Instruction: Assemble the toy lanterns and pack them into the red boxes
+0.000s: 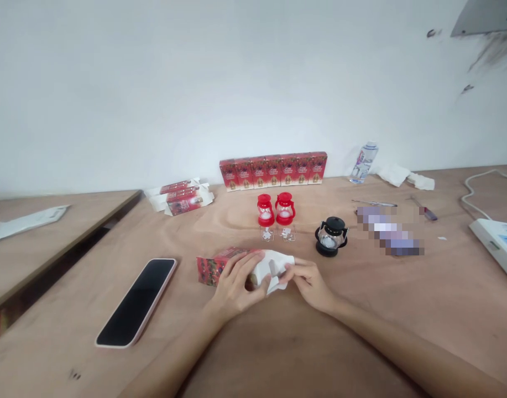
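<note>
A red printed carton lies on its side over the table, its white end flaps spread toward the right. My left hand is wrapped around the carton's body, thumb at the flaps. With pinched fingers, my right hand grips the white flaps at the open end. What is inside the carton is hidden. Just beyond stand two small red lanterns with clear globes, and in front of them lie wire pieces with white tags. A black lantern stands to the right of my hands.
Several red boxes line the wall. Flattened or open cartons lie at back left. A phone rests at left. To the right are a bottle, tissues, tweezers, a blurred purple item and a white device.
</note>
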Motion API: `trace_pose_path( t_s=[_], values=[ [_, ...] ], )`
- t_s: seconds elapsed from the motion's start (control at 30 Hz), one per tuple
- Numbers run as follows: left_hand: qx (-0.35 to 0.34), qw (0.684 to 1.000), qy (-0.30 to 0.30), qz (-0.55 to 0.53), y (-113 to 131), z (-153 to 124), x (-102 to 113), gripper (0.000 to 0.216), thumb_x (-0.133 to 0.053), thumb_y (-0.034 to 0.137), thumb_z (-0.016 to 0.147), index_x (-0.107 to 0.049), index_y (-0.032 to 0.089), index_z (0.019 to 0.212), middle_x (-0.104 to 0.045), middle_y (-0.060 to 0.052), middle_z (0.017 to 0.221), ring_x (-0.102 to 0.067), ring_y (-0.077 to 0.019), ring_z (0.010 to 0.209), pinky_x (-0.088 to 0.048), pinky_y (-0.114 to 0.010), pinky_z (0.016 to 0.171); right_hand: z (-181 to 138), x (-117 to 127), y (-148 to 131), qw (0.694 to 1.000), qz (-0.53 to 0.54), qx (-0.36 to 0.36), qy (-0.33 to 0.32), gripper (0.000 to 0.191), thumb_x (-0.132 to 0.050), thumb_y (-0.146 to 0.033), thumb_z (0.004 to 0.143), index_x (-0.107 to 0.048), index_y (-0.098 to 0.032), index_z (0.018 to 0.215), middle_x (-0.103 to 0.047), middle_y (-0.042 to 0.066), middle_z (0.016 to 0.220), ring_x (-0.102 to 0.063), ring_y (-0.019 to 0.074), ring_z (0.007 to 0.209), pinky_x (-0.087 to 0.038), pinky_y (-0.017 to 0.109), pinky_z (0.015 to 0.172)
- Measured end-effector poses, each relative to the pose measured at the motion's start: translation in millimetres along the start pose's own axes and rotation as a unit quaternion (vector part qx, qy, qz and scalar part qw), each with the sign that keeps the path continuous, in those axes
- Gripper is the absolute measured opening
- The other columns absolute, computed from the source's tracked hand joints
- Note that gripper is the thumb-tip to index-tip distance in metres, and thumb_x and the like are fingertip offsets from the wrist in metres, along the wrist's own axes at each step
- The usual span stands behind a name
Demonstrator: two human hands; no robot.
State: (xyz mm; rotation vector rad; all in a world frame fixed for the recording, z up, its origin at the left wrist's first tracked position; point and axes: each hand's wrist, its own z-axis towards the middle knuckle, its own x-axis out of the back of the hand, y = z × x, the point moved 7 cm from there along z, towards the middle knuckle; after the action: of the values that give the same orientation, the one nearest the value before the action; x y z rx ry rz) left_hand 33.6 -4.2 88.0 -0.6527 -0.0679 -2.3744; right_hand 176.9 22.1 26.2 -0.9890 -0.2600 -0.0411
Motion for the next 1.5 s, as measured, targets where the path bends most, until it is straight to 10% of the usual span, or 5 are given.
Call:
trace_pose_path(
  t_s=[0.2, 0.4, 0.8, 1.5],
  values=[
    [-0.111, 0.993, -0.037, 0.021, 12, -2, -1, 0.017, -0.069, 0.032, 0.071, -0.057, 0.020, 0.077, -0.064, -0.011, 0.103, -0.061, -0.0219, 0.094, -0.050, -0.036, 0.079, -2, 0, -1, 1.000, 0.022, 0.000, -0.010, 0.039, -0.043, -0.014, 0.086, -0.061, -0.018, 0.052, -0.062, 0.002, 0.068, -0.061, 0.0127, 0.062, -0.047, 0.024, 0.058],
    [-0.092, 0.994, -0.060, 0.016, 13, -1, -3, 0.033, -0.069, 0.032, 0.070, -0.059, 0.023, 0.100, -0.066, -0.007, 0.093, -0.060, -0.0210, 0.089, -0.047, -0.035, 0.078, -6, 5, 1, 0.998, 0.040, -0.043, 0.032, 0.007, -0.050, -0.022, 0.087, -0.057, -0.021, 0.088, -0.063, -0.001, 0.066, -0.063, 0.0130, 0.059, -0.048, 0.023, 0.056],
    [-0.020, 0.999, -0.027, 0.014, 8, -7, 1, 0.017, -0.063, 0.021, 0.068, -0.058, 0.016, 0.084, -0.062, -0.012, 0.094, -0.059, -0.0227, 0.087, -0.051, -0.034, 0.072, -9, 4, -6, 0.998, 0.061, 0.002, -0.007, 0.029, -0.045, -0.031, 0.092, -0.062, -0.027, 0.115, -0.071, 0.003, 0.085, -0.066, 0.0158, 0.072, -0.051, 0.027, 0.066],
    [-0.051, 0.998, 0.004, -0.023, 17, -15, 1, 0.026, -0.066, 0.026, 0.071, -0.060, 0.015, 0.094, -0.070, -0.009, 0.086, -0.065, -0.0199, 0.083, -0.053, -0.033, 0.076, -12, -14, 0, 0.987, 0.136, -0.083, 0.024, 0.021, -0.067, -0.032, 0.077, -0.059, -0.022, 0.094, -0.063, 0.004, 0.093, -0.062, 0.0144, 0.081, -0.053, 0.027, 0.073]
  ],
)
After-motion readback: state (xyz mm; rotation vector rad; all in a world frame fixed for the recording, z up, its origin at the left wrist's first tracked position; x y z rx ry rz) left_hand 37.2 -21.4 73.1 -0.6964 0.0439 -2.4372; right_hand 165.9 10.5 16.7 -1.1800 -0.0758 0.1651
